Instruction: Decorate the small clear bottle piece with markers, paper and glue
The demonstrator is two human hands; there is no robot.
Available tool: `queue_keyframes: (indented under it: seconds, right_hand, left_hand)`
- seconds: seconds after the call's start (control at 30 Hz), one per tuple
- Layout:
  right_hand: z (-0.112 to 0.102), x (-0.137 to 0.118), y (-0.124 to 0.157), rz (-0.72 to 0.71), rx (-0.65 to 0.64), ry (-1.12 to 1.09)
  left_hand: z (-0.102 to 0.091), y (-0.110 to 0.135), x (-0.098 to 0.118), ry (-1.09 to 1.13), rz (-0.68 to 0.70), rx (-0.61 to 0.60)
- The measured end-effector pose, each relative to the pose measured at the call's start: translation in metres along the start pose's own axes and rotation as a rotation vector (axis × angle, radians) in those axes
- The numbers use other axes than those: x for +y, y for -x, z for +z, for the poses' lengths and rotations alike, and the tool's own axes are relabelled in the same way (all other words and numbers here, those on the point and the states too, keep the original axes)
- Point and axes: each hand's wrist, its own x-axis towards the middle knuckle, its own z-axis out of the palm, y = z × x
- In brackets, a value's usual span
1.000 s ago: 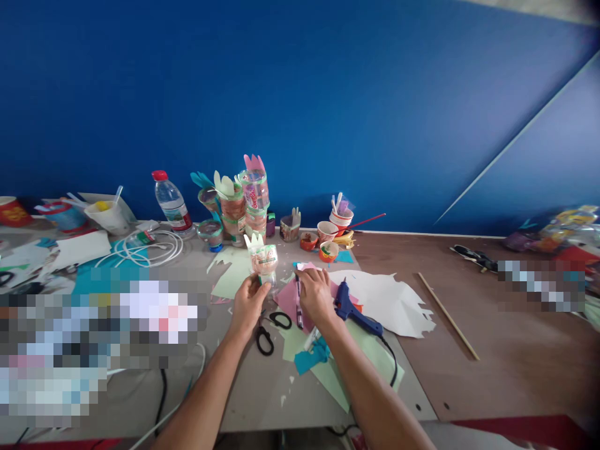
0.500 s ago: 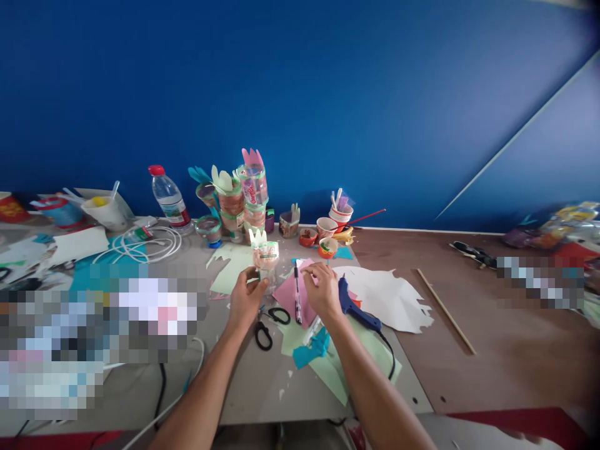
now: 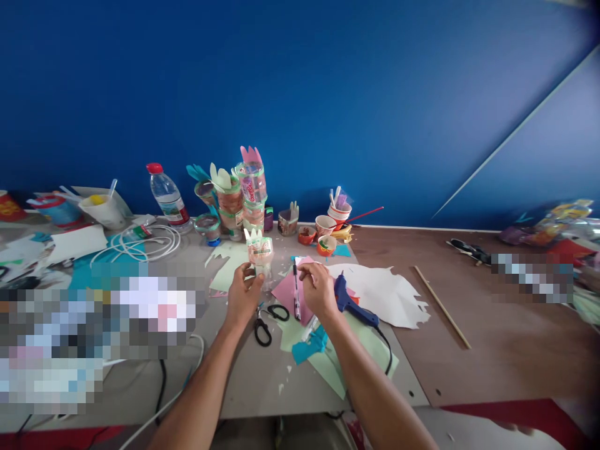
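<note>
A small clear plastic cup [image 3: 260, 255], topped with pale green paper points like a crown, tilts slightly left. The fingers and thumb of my left hand [image 3: 244, 292] are closed around its lower part. My right hand [image 3: 317, 289] is over pink paper [image 3: 281, 290], thumb and fingertips pinched together; whatever they hold, if anything, is too small to make out. Just left of that hand lies a pen [image 3: 296, 294]. Black-handled scissors [image 3: 263, 332] rest below the cup. To the right of my right wrist is a blue glue gun [image 3: 354, 305] with a black cord.
Decorated plastic cups [image 3: 253, 184] stand stacked by the blue wall, with a water bottle [image 3: 167, 197] to their left. Paper cups [image 3: 325, 226] sit behind my right hand. White paper [image 3: 384, 290] and a wooden stick [image 3: 442, 306] lie right. A white cable [image 3: 162, 240] is coiled left.
The crowned cup in my left hand has tipped a little to the left. My right hand stays pinched in nearly the same place. The whole view has shifted slightly.
</note>
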Motion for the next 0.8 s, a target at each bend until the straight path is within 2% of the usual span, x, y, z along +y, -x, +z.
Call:
queue_keyframes:
  seconds: [0.2, 0.33, 0.47, 0.6, 0.8]
  right_hand:
    - [0.001, -0.026, 0.000, 0.026, -0.172, -0.069]
    - [-0.009, -0.042, 0.000, -0.017, -0.200, -0.072]
    - [-0.036, -0.054, -0.003, -0.034, -0.177, -0.094]
    - [-0.066, -0.055, 0.001, 0.020, -0.166, -0.017]
    - [-0.100, -0.041, 0.020, 0.124, -0.277, 0.068]
  left_hand:
    - [-0.007, -0.004, 0.004, -0.028, 0.001, 0.083]
    - [-0.008, -0.005, 0.002, -0.084, 0.013, 0.092]
    - [-0.005, -0.004, -0.004, -0.187, 0.072, 0.054]
    - [-0.003, -0.005, -0.010, -0.308, 0.174, 0.032]
    - [-0.001, -0.003, -0.013, -0.529, 0.251, 0.029]
